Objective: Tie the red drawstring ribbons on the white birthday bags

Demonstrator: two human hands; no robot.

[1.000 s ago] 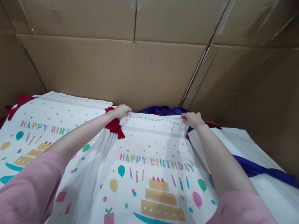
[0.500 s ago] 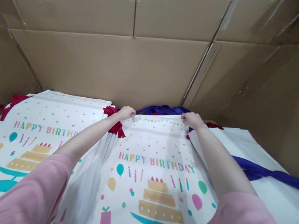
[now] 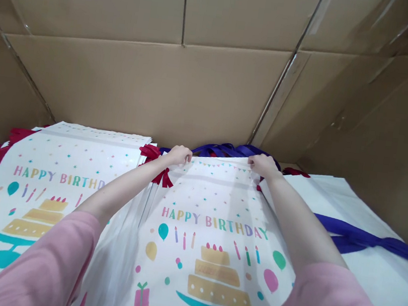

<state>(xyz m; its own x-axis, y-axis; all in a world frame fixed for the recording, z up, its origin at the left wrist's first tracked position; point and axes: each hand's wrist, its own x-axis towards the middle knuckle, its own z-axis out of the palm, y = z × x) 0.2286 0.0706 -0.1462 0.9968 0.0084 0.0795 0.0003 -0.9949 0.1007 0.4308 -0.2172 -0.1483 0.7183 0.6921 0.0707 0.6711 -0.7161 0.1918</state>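
Note:
A white sheet-like piece printed with HAPPY BIRTHDAY (image 3: 209, 254) lies on top of the middle stack, showing a tiered cake, balloons and candles. My left hand (image 3: 180, 155) is closed at the left part of its top edge, fingers pinched. At the right part of that edge, my right hand (image 3: 263, 166) pinches it too. Whether it is a single sheet or a bag, I cannot tell. Red ribbon (image 3: 163, 178) sticks out under my left wrist. Behind the top edge, between my hands, purple ribbons (image 3: 223, 149) lie bunched.
To the left is another stack of the same printed pieces (image 3: 53, 158), with red ribbon (image 3: 18, 138) at its far corner. White pieces (image 3: 367, 280) with a purple ribbon (image 3: 362, 236) across them lie on the right. Tall cardboard walls (image 3: 141, 84) enclose the back and sides.
My left hand has slid a little to the right along the top edge. My right hand stays at its place on the edge. The view has shifted slightly.

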